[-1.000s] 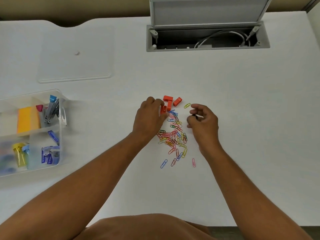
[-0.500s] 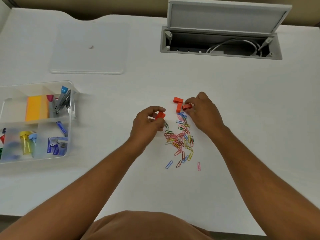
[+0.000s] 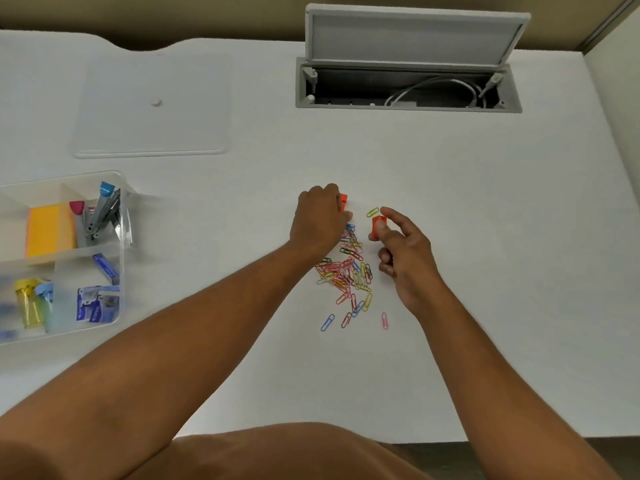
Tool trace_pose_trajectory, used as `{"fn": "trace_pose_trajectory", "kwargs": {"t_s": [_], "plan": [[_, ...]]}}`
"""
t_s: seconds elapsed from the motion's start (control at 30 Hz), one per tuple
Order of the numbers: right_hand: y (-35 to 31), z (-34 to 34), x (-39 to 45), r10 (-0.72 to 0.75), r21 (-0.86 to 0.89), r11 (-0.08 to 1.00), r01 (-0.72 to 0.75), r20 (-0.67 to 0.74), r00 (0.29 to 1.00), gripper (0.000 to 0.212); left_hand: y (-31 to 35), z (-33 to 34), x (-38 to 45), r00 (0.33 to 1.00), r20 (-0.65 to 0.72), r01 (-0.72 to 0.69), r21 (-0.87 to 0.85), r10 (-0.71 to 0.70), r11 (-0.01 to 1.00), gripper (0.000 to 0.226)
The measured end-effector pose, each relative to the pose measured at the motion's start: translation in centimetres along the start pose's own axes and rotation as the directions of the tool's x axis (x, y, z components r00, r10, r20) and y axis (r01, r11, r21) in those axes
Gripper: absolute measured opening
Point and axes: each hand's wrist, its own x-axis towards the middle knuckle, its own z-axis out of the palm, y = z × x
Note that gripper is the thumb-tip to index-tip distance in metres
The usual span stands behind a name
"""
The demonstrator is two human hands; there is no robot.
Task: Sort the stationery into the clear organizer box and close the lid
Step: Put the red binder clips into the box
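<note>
A heap of coloured paper clips (image 3: 348,271) lies mid-table. My left hand (image 3: 320,220) curls over small orange blocks (image 3: 343,201) at the heap's far end; only an edge of orange shows past its fingers. My right hand (image 3: 403,251) pinches another orange block (image 3: 378,226) between thumb and fingers, just above the table. The clear organizer box (image 3: 119,258) stands at the left edge with orange sticky notes (image 3: 48,230), staplers (image 3: 104,211) and small blue packets (image 3: 98,303) in its compartments. Its clear lid (image 3: 152,105) lies flat behind it.
An open grey cable hatch (image 3: 408,88) with white cords sits at the far side of the white table. A lone green clip (image 3: 372,212) lies beyond the heap. Several stray clips (image 3: 327,322) lie at the heap's near side.
My left hand moved from the heap's left side up onto the orange blocks. My right hand drew back to the right, holding one orange block.
</note>
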Motion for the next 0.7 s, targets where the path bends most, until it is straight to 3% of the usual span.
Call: {"fn": "trace_pose_trajectory", "kwargs": {"t_s": [0.17, 0.3, 0.37, 0.43, 0.53, 0.6, 0.7], "plan": [[1.6, -0.5, -1.3, 0.064, 0.2, 0.977, -0.077, 0.069, 0.996, 0.025, -0.1, 0.1, -0.5, 0.998, -0.061, -0.028, -0.068, 0.024, 0.997, 0.003], [2.1, 0.3, -1.6, 0.098, 0.355, 0.924, -0.142, 0.141, 0.985, 0.028, -1.4, -2.1, -2.1, 0.993, -0.012, 0.102, -0.347, -0.113, 0.932, 0.008], [2.1, 1.2, -1.8, 0.093, 0.374, 0.914, -0.154, 0.177, 0.98, 0.026, -2.6, -3.8, -3.4, 0.978, 0.059, 0.2, -0.535, -0.2, 0.821, 0.012], [2.2, 2.5, -2.1, 0.076, 0.354, 0.923, -0.147, 0.206, 0.975, 0.021, -4.3, -5.8, -5.3, 0.958, 0.144, 0.276, -0.693, -0.247, 0.666, 0.013], [2.4, 5.7, -3.0, 0.06, 0.269, 0.955, -0.125, 0.237, 0.97, 0.024, -7.3, -9.0, -8.7, 0.952, 0.157, 0.277, -0.802, -0.262, 0.528, 0.015], [2.6, 8.7, -3.9, 0.048, 0.192, 0.976, -0.105, 0.28, 0.959, 0.024, -9.9, -11.3, -10.8, 0.945, 0.111, 0.261, -0.823, -0.308, 0.504, 0.018], [2.9, 14.2, -5.5, 0.028, 0.045, 0.998, -0.048, 0.375, 0.927, 0.023, -14.4, -14.7, -13.5, 0.918, -0.006, 0.251, -0.765, -0.395, 0.593, 0.018]]}}
